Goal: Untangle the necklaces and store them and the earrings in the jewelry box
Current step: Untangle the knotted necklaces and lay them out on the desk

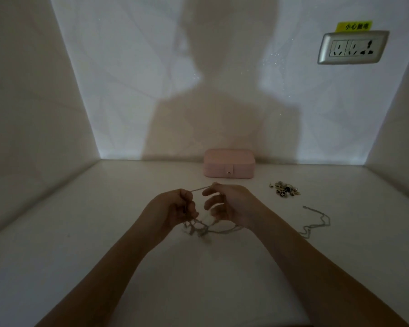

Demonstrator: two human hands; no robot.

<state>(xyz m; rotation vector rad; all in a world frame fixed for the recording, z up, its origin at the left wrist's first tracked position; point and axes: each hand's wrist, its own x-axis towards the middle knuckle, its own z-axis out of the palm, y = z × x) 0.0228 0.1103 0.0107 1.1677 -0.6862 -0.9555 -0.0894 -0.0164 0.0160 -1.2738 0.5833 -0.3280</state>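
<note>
A tangle of thin pale necklaces (200, 228) hangs between my two hands and trails onto the white table. My left hand (175, 207) grips one end with curled fingers. My right hand (224, 204) pinches the chain at its fingertips, and a short taut stretch runs between the hands. One separate silver necklace (316, 221) lies loose on the table to the right. A small heap of earrings (285, 189) sits beyond it. The pink jewelry box (229, 163) stands closed against the back wall.
White walls enclose the table (104, 232) on the left, back and right. A silver wall socket (353, 47) with a yellow label above it is mounted high on the back wall at the right.
</note>
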